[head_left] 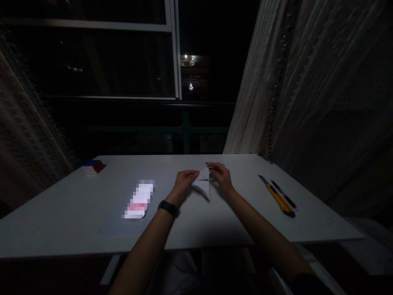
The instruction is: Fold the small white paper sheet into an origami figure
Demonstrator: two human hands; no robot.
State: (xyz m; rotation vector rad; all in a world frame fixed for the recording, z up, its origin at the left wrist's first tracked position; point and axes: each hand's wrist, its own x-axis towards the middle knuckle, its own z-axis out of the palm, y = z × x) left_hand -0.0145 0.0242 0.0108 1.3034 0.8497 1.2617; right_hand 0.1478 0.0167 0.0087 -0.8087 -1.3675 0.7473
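A small folded piece of white paper (202, 186) is held up over the table, with pointed flaps and one corner hanging down. My left hand (185, 180), a dark band on its wrist, pinches the paper's left side between thumb and fingers. At the upper right edge, my right hand (220, 175) grips the same paper with bent fingers. Parts of the fingertips are hidden behind the paper, and the dim light blurs the finer creases.
On the white table (76, 221), a lit phone (140, 200) lies left of my hands. A colour puzzle cube (93, 166) sits at the far left. To the right are a yellow utility knife (278, 198), blade out, and a pen (284, 194). Curtains (254, 82) flank a dark window.
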